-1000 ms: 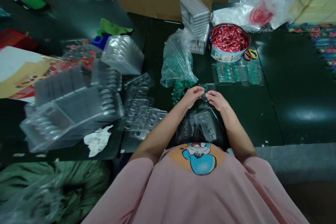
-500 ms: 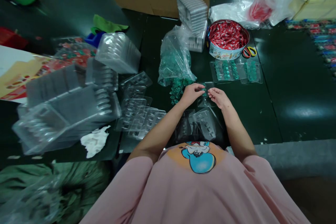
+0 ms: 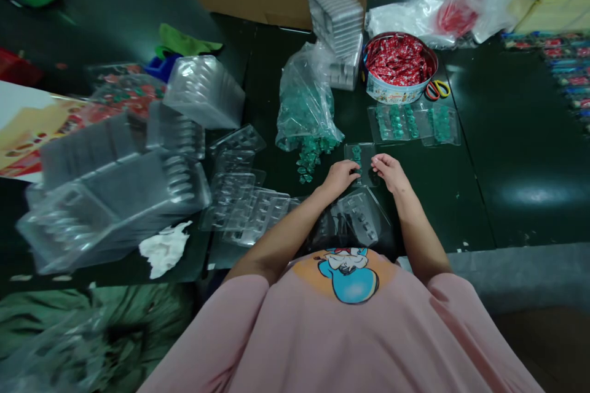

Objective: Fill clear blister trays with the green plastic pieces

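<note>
A small clear plastic blister tray (image 3: 369,166) lies on the dark table in front of me, with a column of translucent green plastic pieces (image 3: 356,152) in its left side. My left hand (image 3: 340,177) is over the tray's left edge, thumb and fingertips closed around a green piece low in that column. Above the tray's right side, my right hand (image 3: 389,172) has its fingertips pinched together; what is between them, if anything, is too small to tell. Loose green pieces (image 3: 310,159) spill from the mouth of a clear bag (image 3: 304,98) beyond my left hand.
Filled trays (image 3: 415,123) lie at the back right, near scissors (image 3: 437,90) and a round tin (image 3: 399,93) of red packets. Clear empty trays (image 3: 258,215) spread to my left, beside large stacked clear packaging (image 3: 124,190). More clear packaging (image 3: 359,215) is close to my body.
My left hand has moved down along the green column, uncovering its upper pieces. My right hand has shifted slightly right, away from the left one.
</note>
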The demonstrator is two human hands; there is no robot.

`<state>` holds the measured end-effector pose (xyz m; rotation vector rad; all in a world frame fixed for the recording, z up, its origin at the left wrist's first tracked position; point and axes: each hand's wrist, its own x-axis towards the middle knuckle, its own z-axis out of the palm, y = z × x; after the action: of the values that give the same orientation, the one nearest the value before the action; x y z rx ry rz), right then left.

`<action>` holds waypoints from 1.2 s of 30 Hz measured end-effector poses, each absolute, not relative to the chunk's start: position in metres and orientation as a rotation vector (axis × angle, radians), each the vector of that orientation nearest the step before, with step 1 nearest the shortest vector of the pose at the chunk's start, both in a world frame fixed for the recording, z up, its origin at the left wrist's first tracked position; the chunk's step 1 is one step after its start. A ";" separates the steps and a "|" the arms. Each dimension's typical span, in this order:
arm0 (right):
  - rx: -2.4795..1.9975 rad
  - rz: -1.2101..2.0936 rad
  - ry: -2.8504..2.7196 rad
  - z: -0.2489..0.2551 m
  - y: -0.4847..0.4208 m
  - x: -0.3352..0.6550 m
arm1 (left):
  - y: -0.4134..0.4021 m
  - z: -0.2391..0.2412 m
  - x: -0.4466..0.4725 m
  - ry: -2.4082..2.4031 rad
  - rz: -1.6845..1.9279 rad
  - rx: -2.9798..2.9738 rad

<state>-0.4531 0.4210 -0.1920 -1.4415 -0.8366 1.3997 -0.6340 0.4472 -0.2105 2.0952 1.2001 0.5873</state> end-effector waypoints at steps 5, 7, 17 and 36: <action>-1.458 1.369 -0.870 -0.195 0.421 -0.453 | 0.450 -0.214 -0.634 1.147 0.518 2.208; -1.454 1.351 -0.887 -0.197 0.421 -0.453 | 0.451 -0.215 -0.631 1.121 0.499 2.234; -1.446 1.251 -1.042 -0.211 0.421 -0.456 | 0.450 -0.214 -0.617 1.163 0.438 2.151; -1.466 1.193 -1.135 -0.212 0.419 -0.455 | 0.476 -0.205 -0.643 1.391 0.553 2.079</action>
<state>-0.4549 0.4193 -0.2115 -1.4663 -1.1353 1.1926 -0.6430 0.4762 -0.2054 2.0792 1.3911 0.5529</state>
